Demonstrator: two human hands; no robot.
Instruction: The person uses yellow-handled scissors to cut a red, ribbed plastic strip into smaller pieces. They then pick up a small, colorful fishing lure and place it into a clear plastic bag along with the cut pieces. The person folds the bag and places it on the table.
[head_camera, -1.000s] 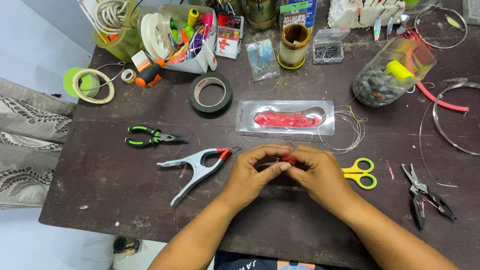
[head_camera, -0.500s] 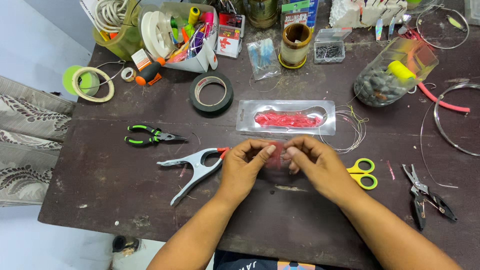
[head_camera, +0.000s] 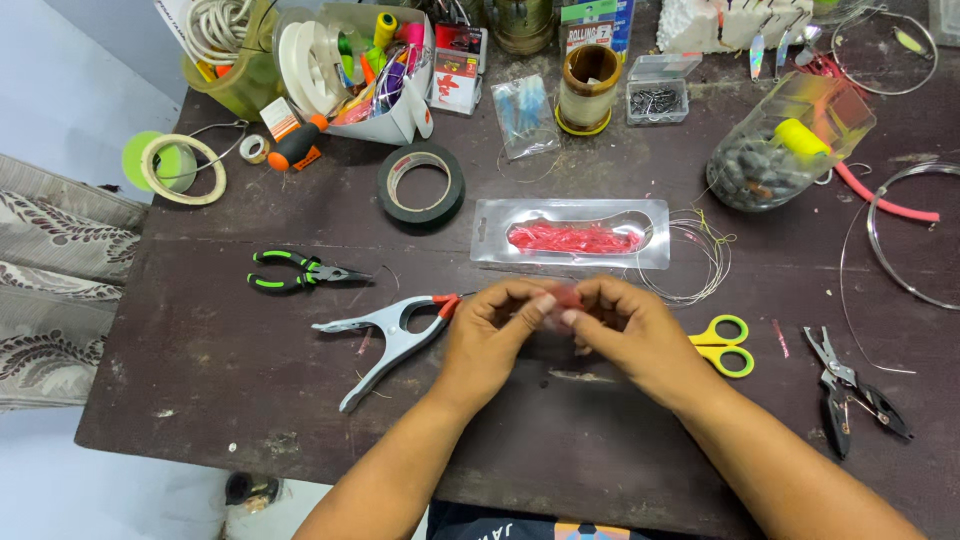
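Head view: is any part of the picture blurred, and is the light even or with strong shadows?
Head view: both hands, left hand and right hand, are motion-blurred at the fingertips, so the small pinkish piece between them is unclear; the dark table and the tools are sharp; light soft and even, no hard shadows or glare.

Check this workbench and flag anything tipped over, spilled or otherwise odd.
The clear jar of dark weights lies on its side near the table's far right, mouth toward the table's right end. Nothing has visibly spilled. Both hands pinch something small and pink, too blurred to identify.
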